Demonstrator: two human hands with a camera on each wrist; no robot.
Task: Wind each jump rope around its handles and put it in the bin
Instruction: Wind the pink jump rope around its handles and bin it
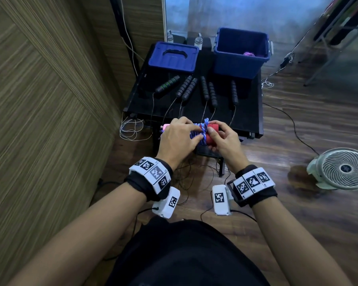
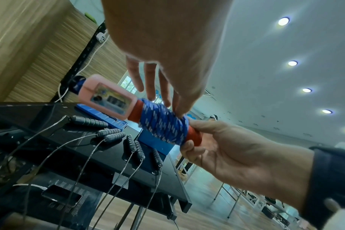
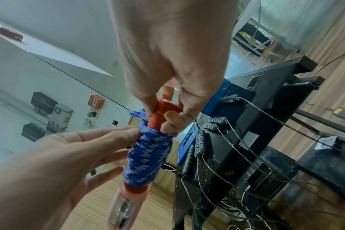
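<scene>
Blue braided rope [image 2: 163,124] is wound tight round its red handles [image 3: 163,112], the bundle held in the air just in front of the black bench [image 1: 246,112], pink counter end [image 2: 106,96] pointing away from the blue bin [image 1: 241,51]. My right hand [image 1: 221,139] grips the red handle end, fingers curled round it. My left hand [image 1: 178,139] lies over the bundle, fingers fairly straight, tips pressing the last wraps. I judge it light, the braid soft and grippy but ready to spring loose, so I'd hold across the wraps, not the bare plastic. Black-handled ropes [image 1: 186,88] lie on the bench between bundle and bin; the bin's lid [image 1: 173,56] sits beside the bin
</scene>
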